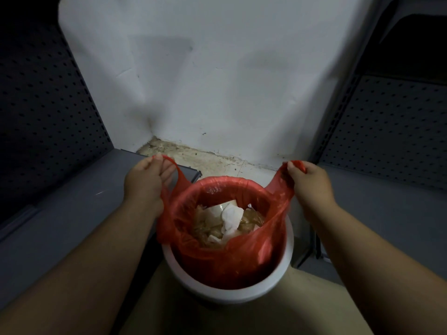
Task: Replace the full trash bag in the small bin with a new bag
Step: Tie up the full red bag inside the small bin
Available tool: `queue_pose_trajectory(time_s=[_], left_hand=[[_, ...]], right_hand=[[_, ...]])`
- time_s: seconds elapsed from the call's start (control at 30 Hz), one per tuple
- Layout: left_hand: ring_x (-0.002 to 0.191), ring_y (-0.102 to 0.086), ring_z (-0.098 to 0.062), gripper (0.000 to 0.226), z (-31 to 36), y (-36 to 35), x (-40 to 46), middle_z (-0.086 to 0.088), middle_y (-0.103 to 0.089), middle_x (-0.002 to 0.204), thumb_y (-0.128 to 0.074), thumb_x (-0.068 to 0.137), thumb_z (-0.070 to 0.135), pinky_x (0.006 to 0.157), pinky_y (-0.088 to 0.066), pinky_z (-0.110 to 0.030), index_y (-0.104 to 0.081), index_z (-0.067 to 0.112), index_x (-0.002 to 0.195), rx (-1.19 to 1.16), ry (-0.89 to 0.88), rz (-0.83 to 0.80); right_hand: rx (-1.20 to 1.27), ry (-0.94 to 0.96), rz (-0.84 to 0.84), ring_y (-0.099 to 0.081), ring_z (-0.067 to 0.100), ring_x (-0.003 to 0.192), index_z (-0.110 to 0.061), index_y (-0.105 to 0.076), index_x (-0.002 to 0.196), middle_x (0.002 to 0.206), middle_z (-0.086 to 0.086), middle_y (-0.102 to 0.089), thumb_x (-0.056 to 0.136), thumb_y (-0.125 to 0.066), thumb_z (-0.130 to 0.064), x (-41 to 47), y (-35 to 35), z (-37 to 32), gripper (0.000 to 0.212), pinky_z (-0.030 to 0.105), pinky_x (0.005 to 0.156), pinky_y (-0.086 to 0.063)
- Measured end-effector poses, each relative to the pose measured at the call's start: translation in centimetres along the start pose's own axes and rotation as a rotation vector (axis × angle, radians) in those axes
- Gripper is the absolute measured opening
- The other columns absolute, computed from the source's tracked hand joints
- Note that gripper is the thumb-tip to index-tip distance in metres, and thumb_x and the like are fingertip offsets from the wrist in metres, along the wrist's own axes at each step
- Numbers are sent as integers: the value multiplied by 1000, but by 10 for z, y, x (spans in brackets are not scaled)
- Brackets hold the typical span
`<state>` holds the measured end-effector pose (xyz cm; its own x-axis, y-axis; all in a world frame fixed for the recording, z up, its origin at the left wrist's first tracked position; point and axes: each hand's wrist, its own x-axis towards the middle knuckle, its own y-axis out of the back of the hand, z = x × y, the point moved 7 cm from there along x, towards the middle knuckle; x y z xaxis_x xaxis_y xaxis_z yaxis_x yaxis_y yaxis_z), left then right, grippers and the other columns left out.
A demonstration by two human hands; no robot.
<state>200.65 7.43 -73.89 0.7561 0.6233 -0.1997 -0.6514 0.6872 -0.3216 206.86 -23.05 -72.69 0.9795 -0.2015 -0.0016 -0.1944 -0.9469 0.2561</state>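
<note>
A small white round bin (232, 292) stands on the floor in front of me, lined with a red plastic trash bag (242, 257). Inside the bag lie white tissues and crumpled yellowish wrappers (225, 223). My left hand (145, 180) pinches the bag's left handle loop, pulled up and outward. My right hand (309, 180) grips the right handle loop the same way. The bag's far edge still wraps over the bin's back rim; the near side is lifted free of the rim.
A white wall (205, 81) meets a dirty floor strip (205, 158) just behind the bin. Grey shelves with perforated back panels stand close on the left (48, 105) and right (387, 129), leaving a narrow gap.
</note>
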Motion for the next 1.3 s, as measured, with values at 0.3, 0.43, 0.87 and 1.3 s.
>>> queue_pose_trajectory(time_s=[0.3,0.43,0.87,1.3], left_hand=[[83,-65,-12,12,2,1,0,-4,-63,90,-45,96,15,81,-53,-24,-54,11,102,-178,-5,-35],[83,-64,-11,15,3,-2,1,-3,-63,88,-43,97,17,70,-54,-20,-55,16,88,-239,14,-49],[72,-71,-9,22,18,-19,-2,4,-74,66,-42,97,18,68,-58,-22,-57,15,82,-324,-29,-126],[85,-72,-13,25,43,-26,-13,2,-75,76,-36,98,25,70,-56,-22,-55,22,83,-281,-123,-347]], right_hand=[[421,-55,-47,-65,13,74,-19,-68,80,81,4,-68,95,-51,-10,-8,-6,4,24,23,74,-53],[362,-52,19,-62,12,74,-9,-70,94,81,3,-67,94,-52,-10,-4,-2,0,18,24,73,-51],[-140,-28,-22,-57,17,74,-9,-62,94,91,5,-62,87,-47,-6,4,-6,-17,17,24,58,-42],[-319,227,-56,-66,29,77,-6,-70,77,76,11,-70,89,-61,-26,-5,-16,-51,26,40,76,-53]])
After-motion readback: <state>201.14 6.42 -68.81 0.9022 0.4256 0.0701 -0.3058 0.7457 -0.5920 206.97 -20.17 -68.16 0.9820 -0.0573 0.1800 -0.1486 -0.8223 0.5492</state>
